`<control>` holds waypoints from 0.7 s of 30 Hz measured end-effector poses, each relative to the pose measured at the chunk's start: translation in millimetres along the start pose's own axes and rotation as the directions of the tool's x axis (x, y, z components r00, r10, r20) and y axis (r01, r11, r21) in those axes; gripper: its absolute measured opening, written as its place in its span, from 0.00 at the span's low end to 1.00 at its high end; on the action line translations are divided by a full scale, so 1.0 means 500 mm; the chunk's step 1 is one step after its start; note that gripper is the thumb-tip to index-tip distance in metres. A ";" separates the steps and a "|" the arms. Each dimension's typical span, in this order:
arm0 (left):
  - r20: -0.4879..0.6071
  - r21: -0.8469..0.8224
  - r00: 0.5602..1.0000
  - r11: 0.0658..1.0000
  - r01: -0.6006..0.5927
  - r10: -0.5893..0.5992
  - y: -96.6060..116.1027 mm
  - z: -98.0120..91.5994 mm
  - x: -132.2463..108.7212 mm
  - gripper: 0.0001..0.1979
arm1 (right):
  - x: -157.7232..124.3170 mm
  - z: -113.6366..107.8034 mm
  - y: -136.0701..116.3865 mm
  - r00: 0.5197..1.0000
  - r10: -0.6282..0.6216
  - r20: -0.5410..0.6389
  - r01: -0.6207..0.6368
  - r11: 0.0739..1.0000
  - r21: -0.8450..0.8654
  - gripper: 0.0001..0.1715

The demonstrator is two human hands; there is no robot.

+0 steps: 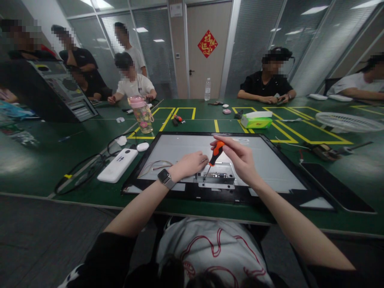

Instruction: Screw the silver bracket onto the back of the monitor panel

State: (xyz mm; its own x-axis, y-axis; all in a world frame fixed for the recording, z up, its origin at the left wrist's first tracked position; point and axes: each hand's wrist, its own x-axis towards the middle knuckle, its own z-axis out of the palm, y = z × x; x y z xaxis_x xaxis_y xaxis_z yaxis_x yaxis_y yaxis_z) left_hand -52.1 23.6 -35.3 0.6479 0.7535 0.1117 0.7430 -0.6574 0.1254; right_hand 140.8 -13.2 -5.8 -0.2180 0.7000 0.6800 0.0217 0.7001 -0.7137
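Observation:
An orange and black screwdriver (217, 153) slants down in my right hand (240, 158), whose fingers are closed around the handle. Its tip meets the left part of a silver metal bracket (217, 182), at the near edge of a flat display panel (270, 168) with a black frame. My left hand (192, 165), wearing a watch on the wrist, rests by the bracket's left end beside the screwdriver shaft. Its fingers are curled together; what they grip, if anything, is hidden. Thin coloured wires (154, 165) lie on the panel left of that hand.
Left of the panel lie a white power bank (118, 165), a black cable (81, 176) and a pink-lidded bottle (142, 116). To the right are a dark flat slab (336, 186) and a motor-like part (324, 151). A green tissue pack (256, 120) sits beyond. Several people surround the table.

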 end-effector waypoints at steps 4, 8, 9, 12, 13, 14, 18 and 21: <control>-0.014 0.004 1.000 1.000 -0.006 0.006 -0.001 0.001 -0.002 0.16 | 0.000 0.001 0.002 0.995 -0.060 -0.074 0.054 0.996 -0.071 0.12; -0.021 -0.012 1.000 1.000 0.004 -0.004 -0.002 0.003 -0.002 0.17 | -0.001 0.000 0.003 1.000 -0.018 0.022 0.018 1.000 -0.013 0.18; -0.021 -0.016 1.000 1.000 0.006 -0.006 -0.002 0.003 -0.001 0.16 | -0.002 0.000 0.003 0.999 -0.004 0.034 0.004 1.000 -0.003 0.18; -0.015 -0.009 1.000 1.000 0.005 -0.005 -0.002 0.002 -0.001 0.16 | -0.002 0.003 0.003 0.999 -0.028 -0.019 0.027 0.999 -0.038 0.15; -0.013 -0.003 1.000 1.000 0.005 -0.005 -0.002 0.002 -0.001 0.16 | -0.001 0.003 0.003 0.998 -0.049 -0.041 0.047 0.997 -0.062 0.14; -0.010 0.002 1.000 1.000 0.006 -0.006 -0.002 0.002 0.000 0.16 | -0.001 0.003 0.003 0.996 -0.066 -0.053 0.062 0.995 -0.080 0.13; -0.001 0.016 1.000 1.000 0.012 -0.012 -0.003 0.004 0.001 0.16 | 0.000 0.002 0.004 1.000 -0.024 -0.006 0.024 0.999 -0.034 0.17; -0.008 0.019 1.000 1.000 0.006 -0.006 -0.004 0.006 0.000 0.16 | 0.000 0.003 0.011 1.000 -0.017 -0.011 0.017 1.000 0.002 0.17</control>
State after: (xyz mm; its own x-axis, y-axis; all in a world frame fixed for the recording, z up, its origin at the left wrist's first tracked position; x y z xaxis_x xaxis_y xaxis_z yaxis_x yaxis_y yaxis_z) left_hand -53.1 25.1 -38.3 0.6422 0.7572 0.1192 0.7498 -0.6529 0.1076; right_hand 139.7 -9.6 -10.1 -0.2080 0.6893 0.6940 0.0163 0.7119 -0.7021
